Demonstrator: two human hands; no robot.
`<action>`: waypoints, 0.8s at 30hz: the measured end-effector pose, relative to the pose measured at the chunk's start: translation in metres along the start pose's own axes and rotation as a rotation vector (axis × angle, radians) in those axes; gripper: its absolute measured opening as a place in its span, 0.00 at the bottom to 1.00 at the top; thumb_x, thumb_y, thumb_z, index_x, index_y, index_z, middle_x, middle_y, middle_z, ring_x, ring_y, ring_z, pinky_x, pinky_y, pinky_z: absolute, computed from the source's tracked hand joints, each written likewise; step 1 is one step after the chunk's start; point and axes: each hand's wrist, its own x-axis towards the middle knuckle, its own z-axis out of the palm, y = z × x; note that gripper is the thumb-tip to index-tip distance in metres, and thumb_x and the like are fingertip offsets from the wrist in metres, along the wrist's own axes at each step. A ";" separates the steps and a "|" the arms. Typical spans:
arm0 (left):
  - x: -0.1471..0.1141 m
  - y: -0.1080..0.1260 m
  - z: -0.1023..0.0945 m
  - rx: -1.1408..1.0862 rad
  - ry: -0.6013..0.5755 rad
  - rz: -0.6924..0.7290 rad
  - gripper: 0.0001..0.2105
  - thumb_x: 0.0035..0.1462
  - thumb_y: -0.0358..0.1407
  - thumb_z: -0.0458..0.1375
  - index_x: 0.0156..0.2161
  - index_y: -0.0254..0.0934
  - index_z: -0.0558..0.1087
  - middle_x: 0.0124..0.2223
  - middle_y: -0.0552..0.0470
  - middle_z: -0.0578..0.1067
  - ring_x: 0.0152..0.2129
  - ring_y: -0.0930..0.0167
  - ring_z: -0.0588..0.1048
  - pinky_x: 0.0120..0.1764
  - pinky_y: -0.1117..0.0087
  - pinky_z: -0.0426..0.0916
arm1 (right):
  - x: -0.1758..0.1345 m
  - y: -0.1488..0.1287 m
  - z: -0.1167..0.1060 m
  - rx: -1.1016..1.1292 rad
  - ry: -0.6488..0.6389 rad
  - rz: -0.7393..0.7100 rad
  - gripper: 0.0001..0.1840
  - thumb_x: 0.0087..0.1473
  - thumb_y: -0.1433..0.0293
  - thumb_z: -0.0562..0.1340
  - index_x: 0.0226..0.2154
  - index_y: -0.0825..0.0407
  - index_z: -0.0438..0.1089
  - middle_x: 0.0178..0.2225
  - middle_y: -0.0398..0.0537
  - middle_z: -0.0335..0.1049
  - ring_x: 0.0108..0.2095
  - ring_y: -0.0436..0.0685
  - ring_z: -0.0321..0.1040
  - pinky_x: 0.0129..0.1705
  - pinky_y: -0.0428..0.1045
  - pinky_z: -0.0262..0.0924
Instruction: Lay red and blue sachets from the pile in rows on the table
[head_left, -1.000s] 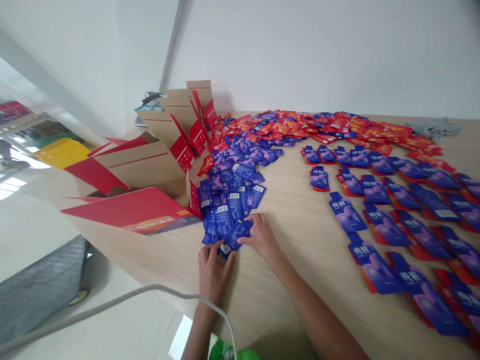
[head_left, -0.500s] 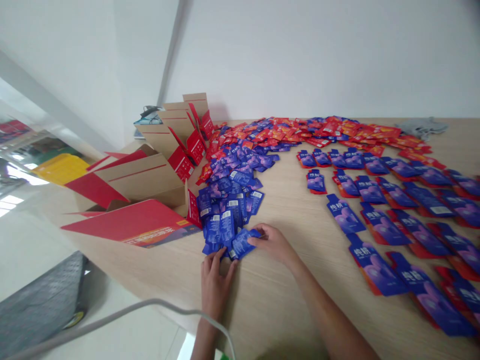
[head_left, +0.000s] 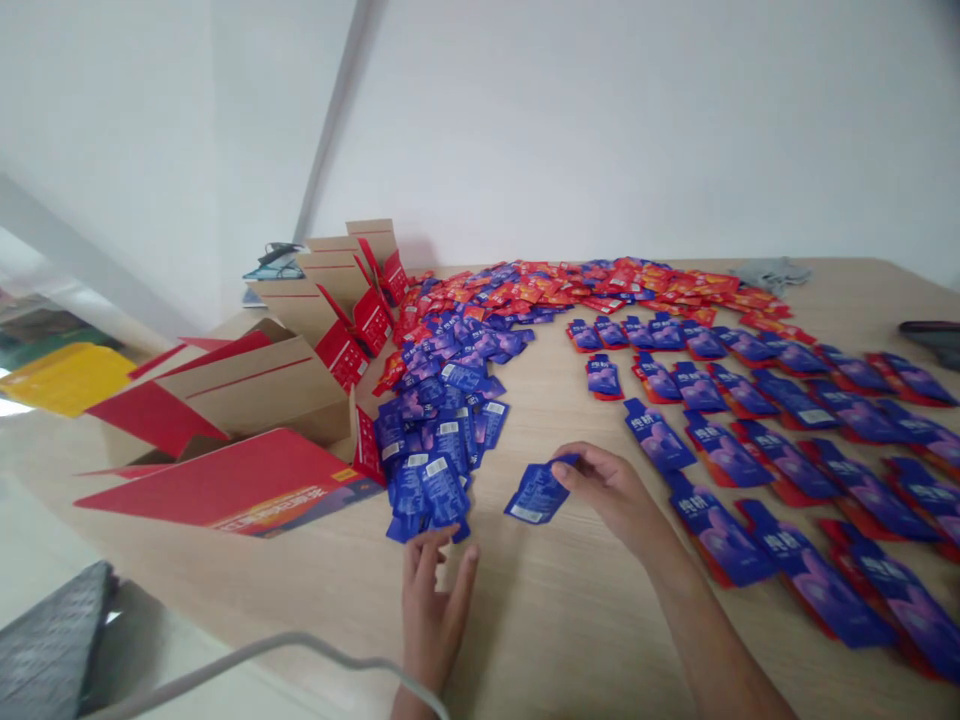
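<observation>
Right hand [head_left: 609, 492] pinching one blue sachet [head_left: 537, 496] right of the blue pile [head_left: 444, 482], left hand [head_left: 433, 610] holding thumb and fingers parted at the pile's near edge, red box [head_left: 225, 485] standing left of it

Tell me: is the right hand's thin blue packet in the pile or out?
Out: the right hand holds the thin blue packet, and pale wooden tabletop shows between it and the blue packet pile.

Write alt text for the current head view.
The right hand pinches a blue packet over a pale table, while the left hand, fingers spread, is at the near edge of a pile of blue packets. Rows of packets lie right; open red cartons stand left.
</observation>
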 end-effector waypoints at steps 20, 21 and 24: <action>-0.018 0.081 0.094 -0.556 -0.684 -0.168 0.30 0.64 0.62 0.54 0.38 0.33 0.77 0.24 0.52 0.73 0.21 0.72 0.68 0.26 0.71 0.62 | -0.062 0.018 -0.021 0.119 -0.219 0.126 0.22 0.57 0.48 0.69 0.39 0.50 0.79 0.32 0.46 0.77 0.30 0.57 0.73 0.33 0.52 0.70; -0.016 0.085 0.096 -0.567 -0.712 -0.141 0.29 0.65 0.62 0.54 0.39 0.33 0.77 0.25 0.52 0.73 0.22 0.72 0.68 0.26 0.71 0.63 | -0.066 0.020 -0.026 0.099 -0.206 0.132 0.22 0.58 0.47 0.68 0.37 0.50 0.79 0.31 0.46 0.76 0.29 0.58 0.73 0.33 0.52 0.70; -0.014 0.096 0.101 -0.636 -0.846 0.027 0.24 0.66 0.56 0.57 0.49 0.34 0.75 0.34 0.50 0.74 0.28 0.71 0.70 0.32 0.71 0.66 | -0.070 0.014 -0.051 -0.054 -0.104 0.097 0.22 0.58 0.48 0.68 0.36 0.50 0.80 0.34 0.47 0.78 0.35 0.59 0.74 0.39 0.52 0.70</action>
